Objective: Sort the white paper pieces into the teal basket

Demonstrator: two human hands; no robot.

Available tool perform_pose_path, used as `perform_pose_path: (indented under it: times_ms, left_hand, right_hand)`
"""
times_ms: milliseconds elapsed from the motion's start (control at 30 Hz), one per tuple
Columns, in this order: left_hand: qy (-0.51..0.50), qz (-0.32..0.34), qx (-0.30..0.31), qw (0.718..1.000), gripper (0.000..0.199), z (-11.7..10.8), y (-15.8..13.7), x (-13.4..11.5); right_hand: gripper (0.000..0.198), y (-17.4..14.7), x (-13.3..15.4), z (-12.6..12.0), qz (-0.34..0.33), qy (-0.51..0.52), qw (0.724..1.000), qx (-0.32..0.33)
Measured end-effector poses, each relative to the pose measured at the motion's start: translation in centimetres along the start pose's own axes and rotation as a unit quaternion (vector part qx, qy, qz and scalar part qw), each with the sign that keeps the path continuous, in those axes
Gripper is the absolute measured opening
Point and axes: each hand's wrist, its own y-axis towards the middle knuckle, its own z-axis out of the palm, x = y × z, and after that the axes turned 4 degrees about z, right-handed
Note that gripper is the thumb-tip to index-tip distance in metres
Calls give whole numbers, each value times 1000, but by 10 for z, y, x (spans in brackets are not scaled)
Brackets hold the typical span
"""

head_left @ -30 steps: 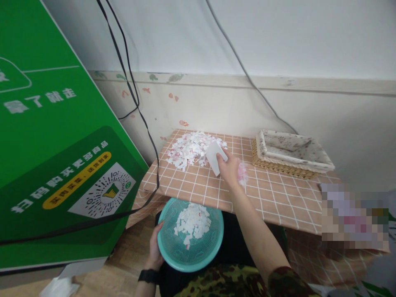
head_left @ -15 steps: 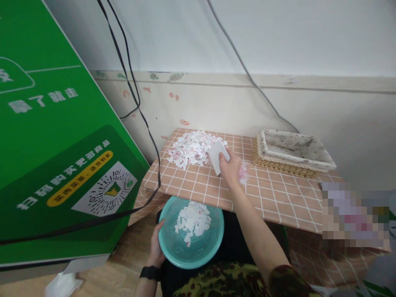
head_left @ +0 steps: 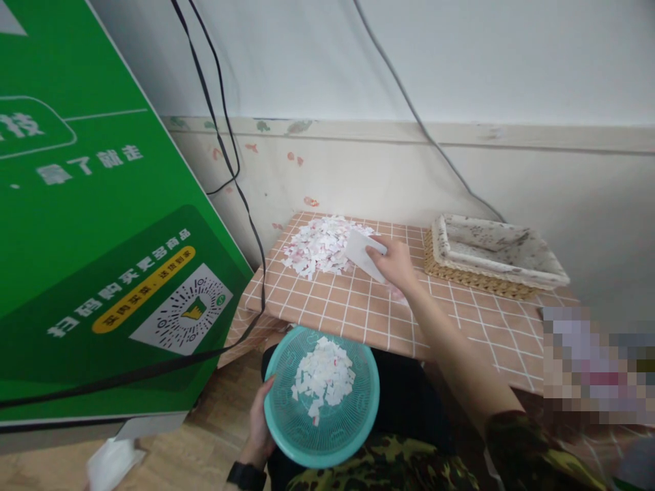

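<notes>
My left hand (head_left: 262, 412) grips the left rim of a teal plastic colander (head_left: 353, 426), which sits over my lap below the table edge. Torn white paper scraps (head_left: 325, 372) lie inside it. Over the table, my right hand (head_left: 394, 260) is closed on a flat white card-like piece (head_left: 364, 254), held tilted, its left edge against the right side of a large heap of paper scraps (head_left: 317, 247). Some pinkish scraps (head_left: 396, 293) lie beneath my right wrist, partly hidden by it.
A cloth-lined wicker basket (head_left: 486, 276) stands at the table's right rear. The checked tablecloth (head_left: 317, 307) covers the table. A green printed panel (head_left: 102, 225) rises at left, with a black strap (head_left: 240, 334) hanging before it. A pixelated patch (head_left: 593, 368) hides the table's right end.
My right hand has turned the white piece to a flatter slant beside the heap. The whole view has shifted slightly, and my left hand still holds the colander.
</notes>
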Motion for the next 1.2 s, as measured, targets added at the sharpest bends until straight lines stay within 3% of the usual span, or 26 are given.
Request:
perform_pose_path:
  times_ms: [200,333,667,800,1200]
  left_hand:
    - [7,28,-32,999,20,7,2,5]
    - [14,38,-34,999,17,8,9,4]
    - [2,51,-22,998,17,9,14,5]
    - [15,59,-34,998,16,9,16,6]
    - [-5,25,-8,1000,18,8,17,6]
  right_hand:
    - [31,14,-11,-1,-30,29,997,69]
    - [32,13,-23,0,-15,92,993,71]
    - [32,7,-27,1,13,130,988,78]
    - [28,5,-25,-1,2,142,983,118]
    - [28,4,-28,-4,21,192,970,151]
